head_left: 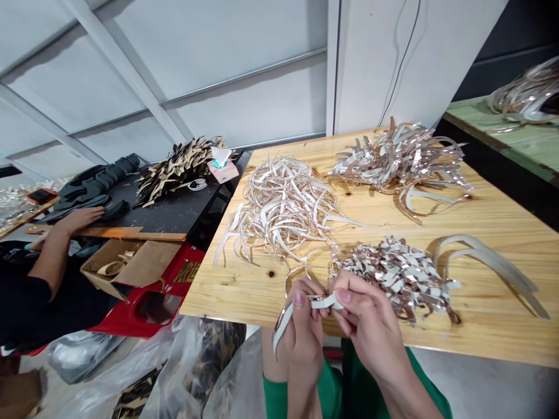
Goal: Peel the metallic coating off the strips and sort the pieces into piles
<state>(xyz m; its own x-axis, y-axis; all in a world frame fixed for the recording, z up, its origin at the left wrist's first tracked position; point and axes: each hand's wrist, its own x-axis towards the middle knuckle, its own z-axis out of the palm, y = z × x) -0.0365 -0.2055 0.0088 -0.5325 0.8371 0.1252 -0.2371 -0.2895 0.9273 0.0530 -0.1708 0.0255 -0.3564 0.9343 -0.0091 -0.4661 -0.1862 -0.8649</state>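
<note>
Between my two hands, near the front edge of the wooden table (227, 291), is a strip (285, 326), white on one face and shiny rose-gold on the other. My left hand (301, 326) is closed, thumb pressing on the strip, and a curved length hangs down on its left. Thumb and fingers of my right hand (364, 308) pinch the short end. Just beyond my right hand lies a heap of small white and rose-gold pieces (393, 270). A tangle of thin, pale curved strips (290, 203) spreads behind my left hand.
Another pile of shiny strips (402, 157) sits at the back right, and long curved strips (493, 265) lie at the right. Leftward, a co-worker's arm (65, 233) reaches over a black table (163, 215), with a cardboard box (135, 265) below. Plastic bags (174, 366) lie on the floor.
</note>
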